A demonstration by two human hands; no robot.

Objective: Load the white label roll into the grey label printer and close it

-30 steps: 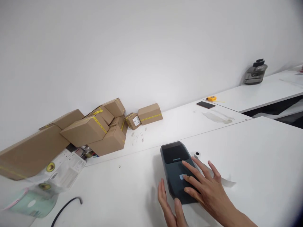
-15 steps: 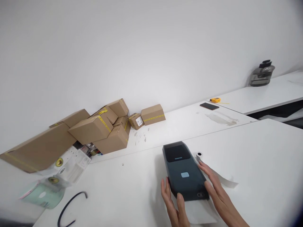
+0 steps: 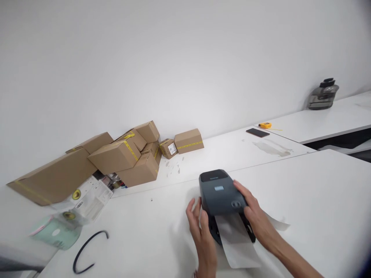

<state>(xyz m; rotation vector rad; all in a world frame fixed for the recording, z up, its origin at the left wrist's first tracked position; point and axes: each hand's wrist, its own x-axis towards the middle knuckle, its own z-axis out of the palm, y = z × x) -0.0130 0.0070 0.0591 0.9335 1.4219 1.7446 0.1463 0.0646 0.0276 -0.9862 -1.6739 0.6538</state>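
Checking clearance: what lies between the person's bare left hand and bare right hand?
The head view shows a dark blue-grey, boxy device, open at its near end, with a white paper strip extending from inside.

– How does the device (image 3: 222, 197) look?
– Blue-grey, a black panel (image 3: 213, 176) at the far end, a pale blue rectangle (image 3: 219, 188) on top; the cover (image 3: 216, 202) tilts up at the near end, baring a black inside (image 3: 213, 228)
– And the paper (image 3: 238, 244)?
– A white strip, running from under the cover toward the near edge of the counter (image 3: 139, 231)
– Where's the device?
– Close to the counter's far edge
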